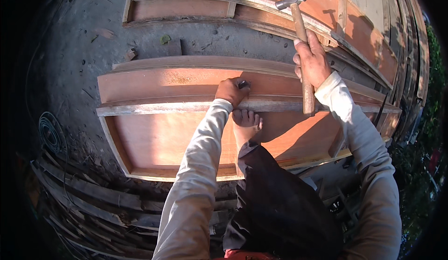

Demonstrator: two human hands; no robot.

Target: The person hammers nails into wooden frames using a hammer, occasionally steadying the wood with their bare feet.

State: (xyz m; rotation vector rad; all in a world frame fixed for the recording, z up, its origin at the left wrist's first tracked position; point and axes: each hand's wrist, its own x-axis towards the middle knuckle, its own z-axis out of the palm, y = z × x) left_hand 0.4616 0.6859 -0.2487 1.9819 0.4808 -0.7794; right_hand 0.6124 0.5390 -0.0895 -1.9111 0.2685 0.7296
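Observation:
My right hand (313, 63) is wrapped round the wooden handle of a hammer (306, 92), raised over the work with its metal head up and away from me. My left hand (229, 91) is closed in a pinch at the framed plywood panel (154, 136), by the pale wooden rail (186, 107) along its middle. Something small and dark shows at its fingertips, too small to name. My bare foot (247, 122) presses on the panel just below that hand. Sawdust (184, 78) lies on the panel's far strip.
Another framed panel (186, 8) lies farther off, with the hammer's shadow on it. Stacked boards (107, 199) fill the near left, beside a coiled cable (50, 131). Long planks (410, 41) run along the right. Wood scraps (131, 54) lie on the concrete floor (93, 36).

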